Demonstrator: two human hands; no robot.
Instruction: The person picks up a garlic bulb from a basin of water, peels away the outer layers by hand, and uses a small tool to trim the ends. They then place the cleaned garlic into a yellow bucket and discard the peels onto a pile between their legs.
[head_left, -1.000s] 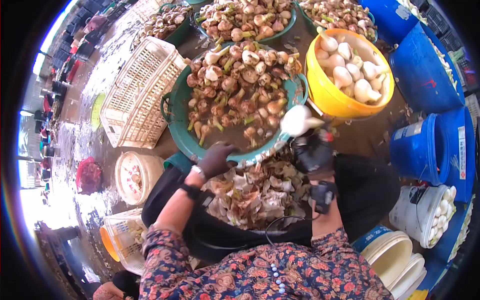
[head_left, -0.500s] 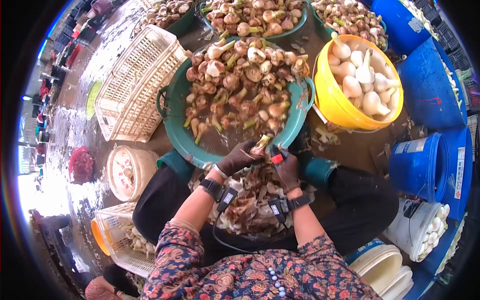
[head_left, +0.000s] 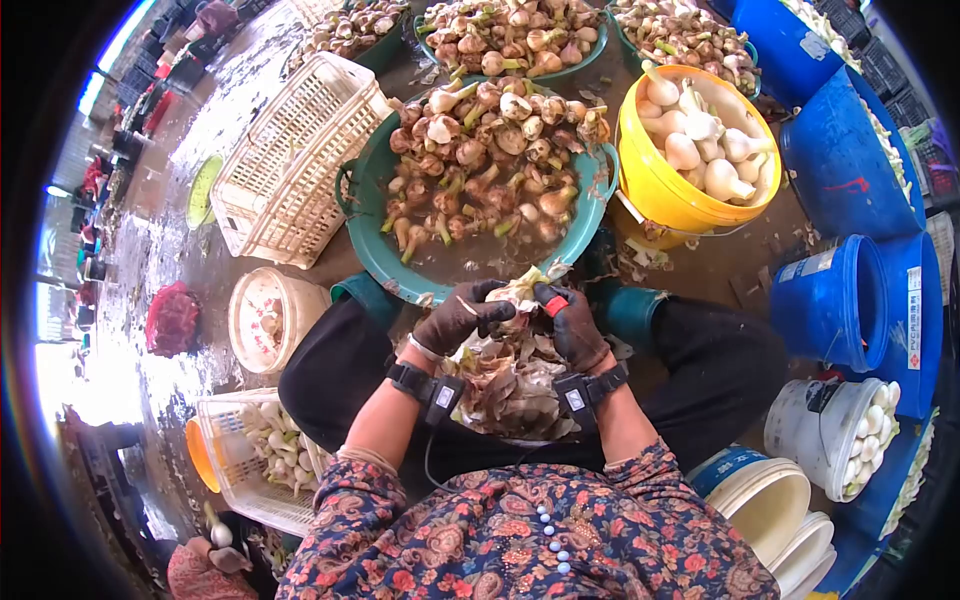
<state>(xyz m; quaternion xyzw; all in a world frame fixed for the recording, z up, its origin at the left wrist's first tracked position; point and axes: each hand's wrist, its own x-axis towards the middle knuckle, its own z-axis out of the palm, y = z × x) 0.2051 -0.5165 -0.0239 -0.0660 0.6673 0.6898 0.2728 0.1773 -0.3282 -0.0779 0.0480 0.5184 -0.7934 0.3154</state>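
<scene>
My left hand (head_left: 462, 318), in a dark glove, is closed around a garlic bulb (head_left: 518, 290) with loosened pale skin. On the bulb's other side, my right hand (head_left: 574, 325), gloved with a red band on one finger, presses the bulb's stem end with closed fingers. Both hands are just inside the near rim of a green tub (head_left: 372, 245) that holds unpeeled bulbs in brown water. Beneath them lies a heap of peeled-off skins (head_left: 515, 385) between the legs.
A yellow bucket (head_left: 650, 195) of peeled bulbs stands right of the tub, white crates (head_left: 295, 160) left. Blue bins (head_left: 825, 310) and a white bucket (head_left: 810, 430) line the right. Another person's sleeve (head_left: 205, 575) shows at lower left.
The bulb between my hands now shows loosened, paler skin. My right hand has closed in against it, and the view has shifted slightly.
</scene>
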